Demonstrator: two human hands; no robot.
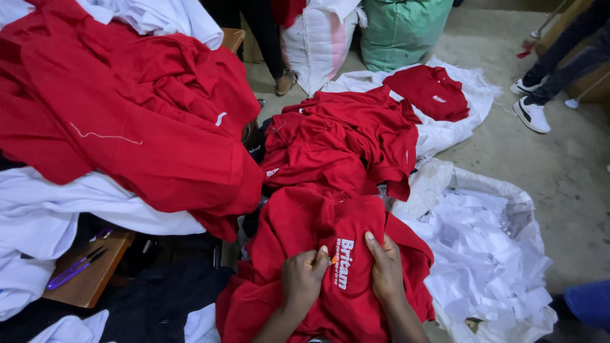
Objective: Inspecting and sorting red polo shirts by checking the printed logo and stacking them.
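The soft, matt red knit cloth shirt with white embroidered lettering (330,267) lay creased under the left hand (304,278) and the right hand (386,270). Left of that shirt, a smooth brown wooden board (89,279) bore glossy purple plastic-handled snips (75,270). Right of the shirt lay thin white crumpled paper-like scraps (489,254) over rough, dull grey concrete floor (559,171).

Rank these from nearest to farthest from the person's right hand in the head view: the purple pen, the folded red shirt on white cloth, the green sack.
From the right hand:
1. Folded red shirt, ahead and slightly right, on the white cloth.
2. Green sack, far ahead by the wall.

The purple pen, far left on a wooden board, is too close to call against the sack.
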